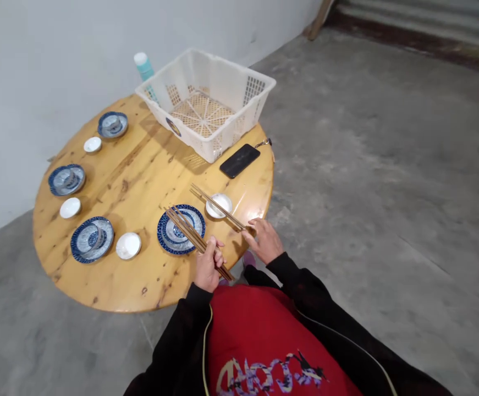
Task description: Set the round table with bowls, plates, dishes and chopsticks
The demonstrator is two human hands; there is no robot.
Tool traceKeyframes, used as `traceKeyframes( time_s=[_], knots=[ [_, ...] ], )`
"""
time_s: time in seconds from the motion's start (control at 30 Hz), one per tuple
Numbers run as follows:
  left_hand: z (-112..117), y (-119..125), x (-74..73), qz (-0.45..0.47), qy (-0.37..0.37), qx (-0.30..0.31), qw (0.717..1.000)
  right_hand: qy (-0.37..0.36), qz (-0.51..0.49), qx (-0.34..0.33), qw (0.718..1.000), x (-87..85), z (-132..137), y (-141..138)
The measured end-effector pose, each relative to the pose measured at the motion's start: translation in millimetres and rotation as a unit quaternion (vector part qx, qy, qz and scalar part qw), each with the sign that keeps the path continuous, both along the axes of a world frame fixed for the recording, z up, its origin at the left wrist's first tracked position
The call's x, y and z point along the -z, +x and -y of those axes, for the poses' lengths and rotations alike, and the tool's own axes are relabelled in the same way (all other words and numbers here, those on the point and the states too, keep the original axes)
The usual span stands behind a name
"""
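Observation:
My left hand (208, 268) is closed around a bundle of wooden chopsticks (187, 230), which slants over a blue-and-white plate (160, 237) with a smaller patterned dish on it. To the right, the fingers of my right hand (267, 243) are at the near ends of a pair of chopsticks (218, 206). That pair lies across or just above a small white bowl (225, 201); the exact contact is hard to see. Both hands are at the near edge of the round wooden table (136, 286).
A white plastic basket (239, 118) stands at the back, with a turquoise bottle (144, 67) behind it. Beside the basket lies a black phone (240, 160). Along the left are blue-rimmed plates (74, 247) bearing dishes and cups, plus white bowls (128, 246).

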State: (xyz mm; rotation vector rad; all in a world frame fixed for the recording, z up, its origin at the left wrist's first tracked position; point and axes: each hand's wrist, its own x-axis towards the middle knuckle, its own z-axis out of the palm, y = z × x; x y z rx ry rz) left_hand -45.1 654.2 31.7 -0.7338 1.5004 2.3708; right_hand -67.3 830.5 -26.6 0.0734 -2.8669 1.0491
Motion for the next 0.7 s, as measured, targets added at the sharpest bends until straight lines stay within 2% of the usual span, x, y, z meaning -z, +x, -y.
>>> traceKeyframes(
  time_s=[0.13, 0.3, 0.33, 0.4, 0.47, 0.53, 0.6, 0.7],
  knots=[
    [-26.2, -12.8, 3.4, 0.012, -0.021, -0.043, 0.999, 0.057, 0.139, -0.052, 0.987, 8.8, -9.5, -40.7],
    [-42.1, -24.0, 11.1, 0.034, -0.041, -0.107, 0.993, 0.020, 0.222, -0.137, 0.965, 14.2, -6.8, -63.9],
    [-44.0, -26.2, 13.6, 0.037, -0.048, -0.119, 0.991, -0.008, 0.234, -0.152, 0.960, 15.9, -7.2, -66.6],
    [-47.5, -30.7, 18.9, 0.042, -0.068, -0.141, 0.987, -0.108, 0.276, -0.177, 0.938, 19.3, -9.2, -69.5],
    [-51.0, -35.3, 23.0, 0.043, -0.087, -0.161, 0.982, -0.242, 0.330, -0.193, 0.892, 21.1, -13.1, -67.9],
    [-54.5, -39.7, 24.1, 0.036, -0.098, -0.175, 0.979, -0.345, 0.361, -0.200, 0.843, 19.5, -18.1, -62.0],
    [-57.9, -43.8, 21.7, 0.025, -0.102, -0.183, 0.977, -0.390, 0.357, -0.213, 0.821, 14.6, -22.9, -53.7],
    [-61.6, -48.9, 13.7, -0.001, -0.109, -0.176, 0.978, -0.395, 0.335, -0.254, 0.817, 5.5, -25.3, -40.6]
  ],
)
